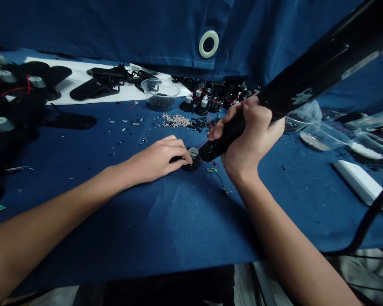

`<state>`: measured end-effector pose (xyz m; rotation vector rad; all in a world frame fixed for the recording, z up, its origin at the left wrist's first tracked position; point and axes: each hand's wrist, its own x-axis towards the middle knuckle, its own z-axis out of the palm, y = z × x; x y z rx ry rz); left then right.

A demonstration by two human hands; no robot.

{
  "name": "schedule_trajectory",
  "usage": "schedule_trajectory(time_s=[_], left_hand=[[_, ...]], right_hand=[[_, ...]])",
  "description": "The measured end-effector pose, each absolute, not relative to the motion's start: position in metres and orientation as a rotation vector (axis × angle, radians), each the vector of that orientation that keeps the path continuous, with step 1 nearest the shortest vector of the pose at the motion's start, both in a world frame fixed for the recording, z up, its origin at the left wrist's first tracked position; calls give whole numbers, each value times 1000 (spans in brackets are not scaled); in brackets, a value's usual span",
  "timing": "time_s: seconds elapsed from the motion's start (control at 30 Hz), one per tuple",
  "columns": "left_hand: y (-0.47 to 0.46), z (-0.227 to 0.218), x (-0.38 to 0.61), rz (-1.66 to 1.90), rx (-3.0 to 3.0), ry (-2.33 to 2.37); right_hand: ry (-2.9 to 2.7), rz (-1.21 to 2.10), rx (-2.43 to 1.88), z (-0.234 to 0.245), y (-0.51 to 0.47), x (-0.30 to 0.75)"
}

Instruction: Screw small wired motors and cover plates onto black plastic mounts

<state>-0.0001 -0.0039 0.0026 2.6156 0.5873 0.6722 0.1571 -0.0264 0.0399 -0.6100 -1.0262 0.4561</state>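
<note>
My right hand (pixel 247 136) is wrapped round a long black electric screwdriver (pixel 306 78). The tool slants down to the left, and its tip meets a small black part with a silver motor (pixel 192 159) on the blue cloth. My left hand (pixel 159 157) lies over the left side of that black part, fingers curled and pressed on it. A red wire and a tiny green circuit board (pixel 211 170) trail from the part toward me.
A clear plastic cup of dark screws (pixel 160 94) stands behind, with loose silver and black screws (pixel 185 122) scattered before it. Black plastic parts with motors lie at the back centre (pixel 217 100) and far left (pixel 19 91). Clear bags (pixel 325 134) and a white bar (pixel 360 180) sit right.
</note>
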Motion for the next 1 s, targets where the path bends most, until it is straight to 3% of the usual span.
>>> schedule_trajectory(time_s=[0.43,0.77,1.0], left_hand=[[0,-1,-1,633,2598,613],[-2,0,0,652,2645,619],[-1,-4,0,680,2656,598]], right_hand=[[-1213,511,-746,50,-36,141],[-1042,769,-747,60,-36,133],[-1104,708,-733,58,-32,132]])
